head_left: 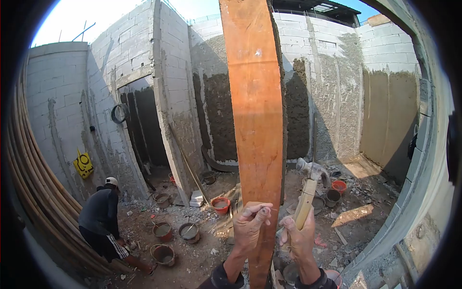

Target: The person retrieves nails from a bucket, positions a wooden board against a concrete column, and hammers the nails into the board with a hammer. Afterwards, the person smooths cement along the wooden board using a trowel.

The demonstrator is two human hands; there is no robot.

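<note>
A long orange-brown board [256, 106] stands upright in front of me, its near face towards the camera. My left hand [250, 226] is closed in a pinch at the board's lower part, with something thin, perhaps a nail, showing at the fingertips. To the right of the board, my right hand [299, 236] is wrapped round the wooden handle of a claw hammer [314, 173]. The hammer's metal head points up, apart from the board.
A person [102, 219] bends over at the lower left, beside long bamboo poles [43, 178]. Buckets [221, 205] and rubble lie on the ground below. Block walls [57, 101] surround the area. A yellow bag [83, 164] hangs on the left wall.
</note>
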